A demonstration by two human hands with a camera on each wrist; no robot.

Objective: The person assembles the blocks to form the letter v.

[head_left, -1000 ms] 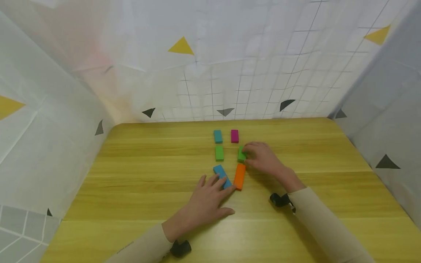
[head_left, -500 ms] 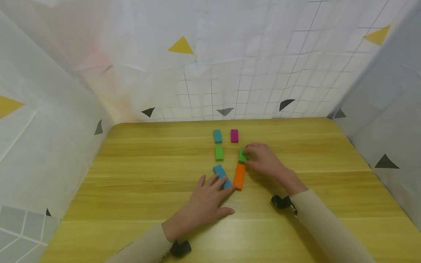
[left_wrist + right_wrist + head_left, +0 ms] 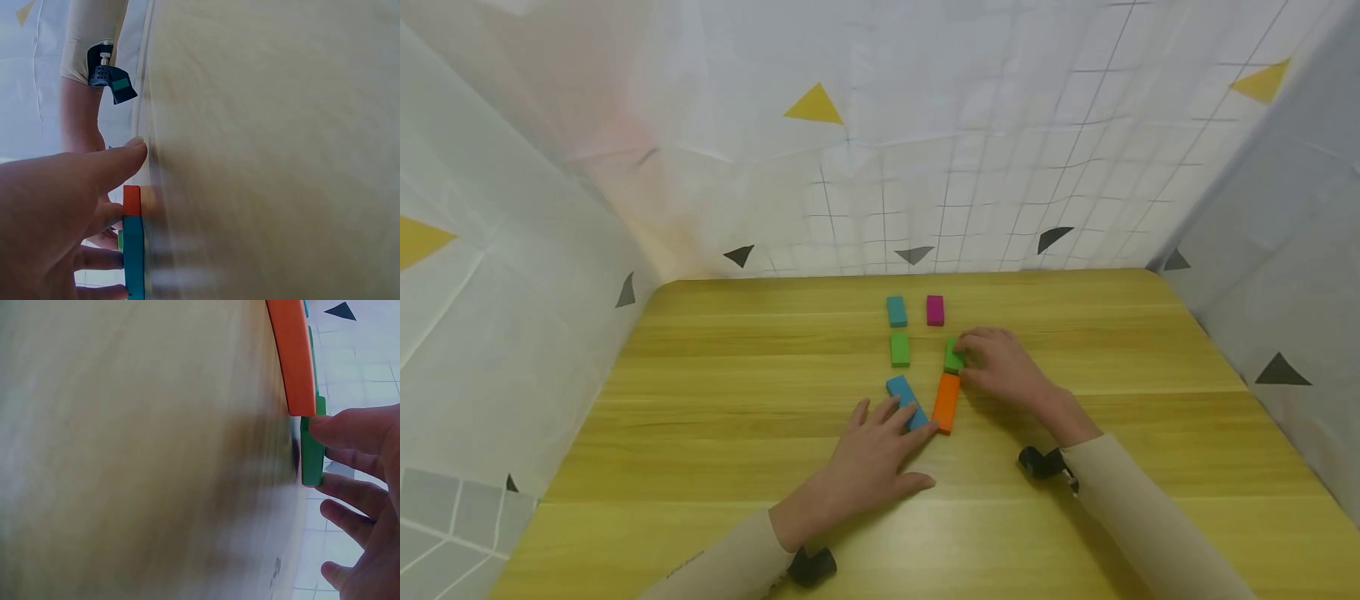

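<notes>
Flat on the table lies a blue block (image 3: 898,387), slanted, and the spread fingers of my left hand (image 3: 868,458) rest on it. One of those fingers reaches the near end of an orange block (image 3: 947,403) beside it. My right hand (image 3: 1003,365) pinches a green block (image 3: 952,358) at the orange block's far end; in the right wrist view the thumb and fingers are on the green block (image 3: 312,456). These two blocks meet or nearly meet end to end. In the left wrist view the blue block (image 3: 133,256) looks teal.
A second green block (image 3: 899,350) lies beyond the blue one. Farther back are a teal block (image 3: 897,312) and a magenta block (image 3: 935,310). The wooden table (image 3: 737,375) ends at a white patterned cloth wall (image 3: 880,183), with cloth on both sides too.
My right hand has drawn the green block slightly nearer and to the right, closer to the orange block's end. The left hand and the other blocks keep their places.
</notes>
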